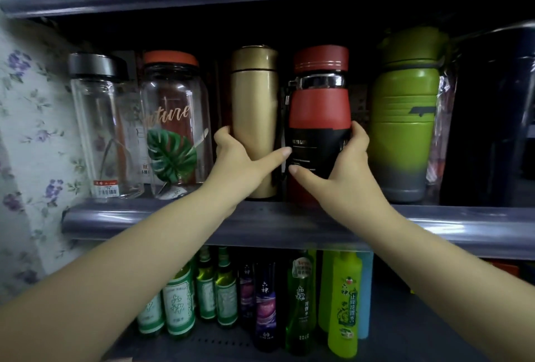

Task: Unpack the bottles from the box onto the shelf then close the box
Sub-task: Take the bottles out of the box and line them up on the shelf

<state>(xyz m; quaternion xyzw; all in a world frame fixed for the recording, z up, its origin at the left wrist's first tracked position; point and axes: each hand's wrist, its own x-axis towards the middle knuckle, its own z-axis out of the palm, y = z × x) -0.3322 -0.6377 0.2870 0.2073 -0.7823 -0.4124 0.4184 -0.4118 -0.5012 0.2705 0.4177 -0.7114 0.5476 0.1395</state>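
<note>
While hands grip flasks, grey shelf (289,225) beside floral wallpaper (31,118).

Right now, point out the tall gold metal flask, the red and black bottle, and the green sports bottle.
tall gold metal flask (254,95), head view, upper body.
red and black bottle (318,106), head view, red shoulder.
green sports bottle (402,130), head view, mid body.

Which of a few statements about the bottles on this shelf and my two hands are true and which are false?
1. The left hand grips the gold flask. True.
2. The right hand holds the green bottle. False: it grips the red and black bottle.
3. The gold flask lies on its side. False: it stands upright.
4. A clear jar with a leaf print stands left of the gold flask. True.
</note>
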